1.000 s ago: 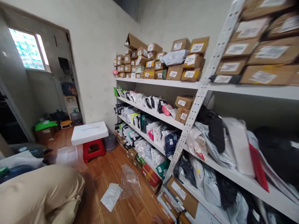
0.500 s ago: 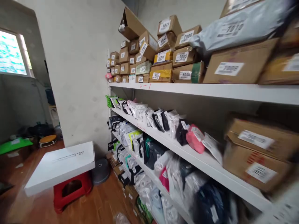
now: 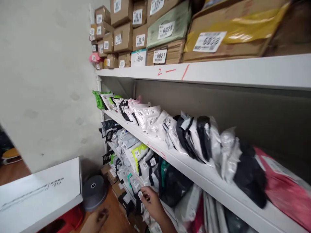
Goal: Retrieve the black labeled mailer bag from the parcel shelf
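My right hand [image 3: 152, 203] reaches into the third shelf level [image 3: 136, 176] from the lower right. Its fingers are bent and close on the top edge of a small labelled plastic parcel bag [image 3: 140, 194] among several upright black, white and teal bags. My left hand [image 3: 97, 219] hangs low over the floor near a grey round object [image 3: 93, 191], blurred, with nothing visible in it. The shelf above [image 3: 194, 168] carries a row of white, black and green parcel bags [image 3: 150, 118].
The top shelf [image 3: 218, 69], marked "2-1" in red, holds numbered cardboard boxes [image 3: 123, 35]. A flat white box [image 3: 36, 194] lies on a red stool [image 3: 70, 220] at lower left. A white wall [image 3: 48, 81] fills the left; wood floor shows below.
The view has moved closer to the shelves and turned down. Both of my hands have come into view at the bottom, the right one now on the bags of the third shelf.
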{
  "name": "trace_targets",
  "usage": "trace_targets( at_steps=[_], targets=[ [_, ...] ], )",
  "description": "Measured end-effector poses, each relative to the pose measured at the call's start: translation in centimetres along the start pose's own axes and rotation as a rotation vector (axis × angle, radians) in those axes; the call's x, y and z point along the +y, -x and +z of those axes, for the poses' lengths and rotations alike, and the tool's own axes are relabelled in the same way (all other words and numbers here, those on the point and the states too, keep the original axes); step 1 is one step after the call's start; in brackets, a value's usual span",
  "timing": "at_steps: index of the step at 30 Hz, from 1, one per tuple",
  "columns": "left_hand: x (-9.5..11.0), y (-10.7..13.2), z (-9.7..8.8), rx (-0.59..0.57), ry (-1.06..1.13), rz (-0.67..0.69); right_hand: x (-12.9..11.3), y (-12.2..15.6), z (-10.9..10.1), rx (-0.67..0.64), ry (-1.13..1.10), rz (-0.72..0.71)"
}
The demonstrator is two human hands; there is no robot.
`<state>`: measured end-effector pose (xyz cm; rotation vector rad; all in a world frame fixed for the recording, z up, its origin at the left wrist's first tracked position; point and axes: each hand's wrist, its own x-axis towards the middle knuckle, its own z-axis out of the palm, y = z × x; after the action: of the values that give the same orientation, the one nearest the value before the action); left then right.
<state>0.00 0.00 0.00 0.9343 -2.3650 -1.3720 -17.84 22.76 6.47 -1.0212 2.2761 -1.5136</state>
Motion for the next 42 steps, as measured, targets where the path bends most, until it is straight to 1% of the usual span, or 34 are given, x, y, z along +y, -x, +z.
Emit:
trace_targets(
  at_steps=[1, 3, 5, 6, 8, 9, 11, 13, 15, 17, 20, 22, 25, 27, 29, 33, 35, 37, 39, 41, 42],
  targets=[
    [1.5, -2.8, -0.1, -0.048, 0.058, 0.029, -1.3, -2.0, 0.1, 0.043, 0.027, -0.04],
    [4.5, -8.3, -0.1, -0.103, 0.136, 0.1, -3.7, -6.0, 0.6, 0.111, 0.086, -0.081],
    [7.3, -13.3, 0.5, -0.141, 0.2, 0.204, -5.5, -9.9, 1.4, 0.134, 0.173, -0.085],
    [8.4, -15.5, 1.0, -0.133, 0.234, 0.232, -6.0, -11.8, 2.0, 0.124, 0.24, -0.08],
    [9.9, -18.9, 2.2, -0.1, 0.267, 0.252, -6.5, -15.5, 3.0, 0.066, 0.423, -0.064],
    [10.3, -20.2, 2.8, -0.075, 0.274, 0.248, -6.4, -17.1, 3.4, 0.018, 0.528, -0.044],
    [10.7, -21.7, 3.9, -0.033, 0.281, 0.232, -5.8, -19.4, 3.8, -0.089, 0.718, 0.014],
    [10.7, -22.3, 4.6, 0.007, 0.281, 0.204, -5.1, -20.4, 3.6, -0.145, 0.852, 0.096],
    [10.4, -22.4, 4.8, 0.036, 0.267, 0.178, -4.7, -20.3, 3.2, -0.123, 0.914, 0.17],
    [10.1, -22.6, 4.6, 0.029, 0.252, 0.173, -4.7, -19.7, 2.8, -0.076, 0.928, 0.218],
    [9.8, -23.4, 3.9, -0.035, 0.24, 0.172, -5.0, -18.8, 2.4, -0.044, 0.923, 0.253],
    [9.8, -23.9, 3.5, -0.062, 0.226, 0.143, -5.1, -18.4, 2.2, -0.03, 0.911, 0.262],
    [10.2, -24.0, 3.6, -0.047, 0.214, 0.09, -4.8, -17.8, 2.1, 0.021, 0.878, 0.285],
    [10.6, -23.5, 4.3, -0.036, 0.226, 0.08, -4.6, -17.4, 2.0, 0.064, 0.86, 0.313],
    [11.4, -22.6, 5.8, -0.057, 0.249, 0.112, -4.6, -17.3, 2.1, 0.086, 0.859, 0.331],
    [13.4, -20.7, 9.0, -0.107, 0.268, 0.223, -4.9, -18.0, 2.2, 0.049, 0.896, 0.335],
    [14.0, -20.4, 9.7, -0.087, 0.271, 0.221, -5.3, -18.6, 2.1, 0.001, 0.891, 0.316],
    [14.2, -20.9, 9.5, -0.048, 0.285, 0.177, -5.6, -19.1, 1.9, -0.06, 0.88, 0.289],
    [14.0, -21.9, 8.8, 0.0, 0.29, 0.111, -5.8, -19.4, 1.8, -0.104, 0.874, 0.286],
    [13.8, -23.0, 8.1, 0.026, 0.264, 0.066, -5.9, -19.7, 1.9, -0.112, 0.873, 0.305],
    [13.8, -23.4, 7.8, 0.024, 0.244, 0.066, -5.8, -19.8, 2.0, -0.11, 0.877, 0.317]
  ],
)
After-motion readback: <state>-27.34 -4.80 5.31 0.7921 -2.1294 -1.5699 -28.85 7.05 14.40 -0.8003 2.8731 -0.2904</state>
